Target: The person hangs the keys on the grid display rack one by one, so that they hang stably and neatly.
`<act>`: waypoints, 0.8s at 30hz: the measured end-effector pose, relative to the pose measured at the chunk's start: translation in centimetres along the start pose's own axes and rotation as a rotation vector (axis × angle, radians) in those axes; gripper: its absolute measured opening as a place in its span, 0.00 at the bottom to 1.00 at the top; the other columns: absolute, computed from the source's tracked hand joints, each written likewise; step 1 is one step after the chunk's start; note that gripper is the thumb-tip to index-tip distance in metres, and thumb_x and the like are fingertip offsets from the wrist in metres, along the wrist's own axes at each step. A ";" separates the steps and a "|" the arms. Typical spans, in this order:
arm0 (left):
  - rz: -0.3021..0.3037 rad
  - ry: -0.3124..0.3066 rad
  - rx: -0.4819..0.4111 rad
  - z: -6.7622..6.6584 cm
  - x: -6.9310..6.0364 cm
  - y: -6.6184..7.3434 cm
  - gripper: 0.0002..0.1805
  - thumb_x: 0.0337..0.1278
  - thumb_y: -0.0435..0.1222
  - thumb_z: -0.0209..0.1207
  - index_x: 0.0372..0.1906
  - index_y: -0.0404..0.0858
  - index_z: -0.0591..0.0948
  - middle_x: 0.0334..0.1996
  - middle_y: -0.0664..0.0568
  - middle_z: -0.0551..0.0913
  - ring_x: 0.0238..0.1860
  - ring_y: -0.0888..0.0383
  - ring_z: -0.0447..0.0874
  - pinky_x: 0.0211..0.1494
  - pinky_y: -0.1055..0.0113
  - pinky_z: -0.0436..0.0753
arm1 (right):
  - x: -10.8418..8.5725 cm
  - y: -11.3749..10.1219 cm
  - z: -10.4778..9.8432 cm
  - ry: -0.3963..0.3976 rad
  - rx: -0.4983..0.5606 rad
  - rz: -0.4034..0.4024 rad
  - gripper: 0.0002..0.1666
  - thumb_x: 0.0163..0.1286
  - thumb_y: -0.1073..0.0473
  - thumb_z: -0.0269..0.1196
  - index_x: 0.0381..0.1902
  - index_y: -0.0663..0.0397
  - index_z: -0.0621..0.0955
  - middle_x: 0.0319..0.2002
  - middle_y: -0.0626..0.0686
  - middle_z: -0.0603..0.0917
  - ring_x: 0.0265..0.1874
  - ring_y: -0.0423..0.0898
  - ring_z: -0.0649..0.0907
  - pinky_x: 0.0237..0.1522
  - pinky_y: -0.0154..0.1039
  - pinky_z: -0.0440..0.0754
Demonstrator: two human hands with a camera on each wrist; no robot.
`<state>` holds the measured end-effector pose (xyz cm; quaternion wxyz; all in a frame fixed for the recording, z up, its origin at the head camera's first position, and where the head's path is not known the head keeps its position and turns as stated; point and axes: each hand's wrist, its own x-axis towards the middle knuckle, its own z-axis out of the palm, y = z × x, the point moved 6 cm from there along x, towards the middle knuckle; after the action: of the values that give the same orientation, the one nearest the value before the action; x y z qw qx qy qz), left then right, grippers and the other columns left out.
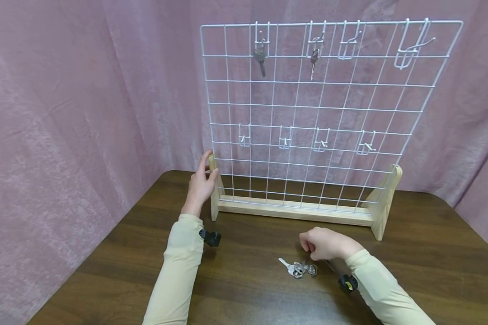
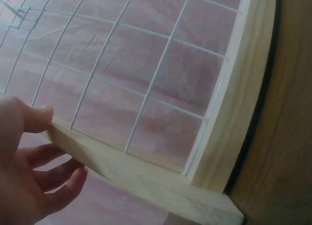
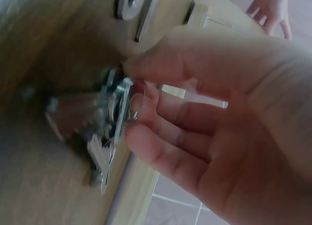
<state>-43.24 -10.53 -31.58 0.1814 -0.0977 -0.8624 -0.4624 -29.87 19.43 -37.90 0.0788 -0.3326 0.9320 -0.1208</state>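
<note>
My left hand point(image 1: 201, 185) grips the top of the left wooden upright point(image 1: 213, 189) of a white wire grid rack point(image 1: 284, 106). In the left wrist view, the thumb lies on the wood's edge and the fingers curl behind it. Low over the table, my right hand point(image 1: 327, 243) pinches a bunch of keys point(image 3: 109, 112) by its ring; the bunch is blurred in the right wrist view and mostly hidden by the hand from above. Another bunch of keys point(image 1: 297, 269) lies on the table just left of that hand.
White hooks hang in two rows on the grid. Keys point(image 1: 260, 55) hang from the upper left hook and more keys point(image 1: 314, 58) from the one beside it. Two bare upper hooks, one of them a long hook point(image 1: 410, 49), are at right. Pink curtain point(image 1: 85, 90) surrounds the brown table point(image 1: 244, 280).
</note>
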 end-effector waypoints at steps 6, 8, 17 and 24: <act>0.003 0.001 -0.009 0.0 0.1 -0.1 0.32 0.71 0.40 0.51 0.73 0.63 0.54 0.62 0.35 0.75 0.55 0.39 0.81 0.51 0.43 0.82 | 0.1 -0.9 0.0 0.080 -0.116 -0.003 0.17 0.43 0.78 0.59 0.20 0.50 0.72 0.18 0.42 0.70 0.19 0.35 0.65 0.22 0.29 0.64; 0.005 -0.002 -0.010 0.1 0.1 -0.1 0.31 0.71 0.41 0.51 0.73 0.63 0.54 0.62 0.35 0.75 0.55 0.39 0.81 0.51 0.43 0.82 | 0.1 -1.0 0.0 0.097 -0.145 0.001 0.17 0.43 0.78 0.59 0.19 0.49 0.71 0.18 0.41 0.70 0.19 0.35 0.65 0.21 0.30 0.64; -0.003 -0.008 -0.008 0.1 0.0 0.1 0.31 0.71 0.40 0.51 0.73 0.63 0.54 0.62 0.35 0.75 0.55 0.39 0.81 0.52 0.43 0.82 | -0.2 0.0 -1.1 0.087 -0.078 0.018 0.15 0.48 0.73 0.62 0.26 0.46 0.75 0.21 0.41 0.74 0.22 0.32 0.68 0.23 0.29 0.66; -0.003 -0.012 -0.014 0.2 0.0 0.1 0.31 0.72 0.41 0.50 0.73 0.63 0.54 0.63 0.35 0.75 0.55 0.38 0.81 0.50 0.42 0.82 | -0.5 0.7 -2.4 0.154 -0.100 0.033 0.12 0.50 0.69 0.63 0.28 0.47 0.76 0.20 0.39 0.71 0.21 0.32 0.67 0.22 0.29 0.64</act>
<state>-43.28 -10.36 -31.58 0.1746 -0.1003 -0.8605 -0.4680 -30.44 20.71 -35.77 -0.0080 -0.3103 0.9455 -0.0981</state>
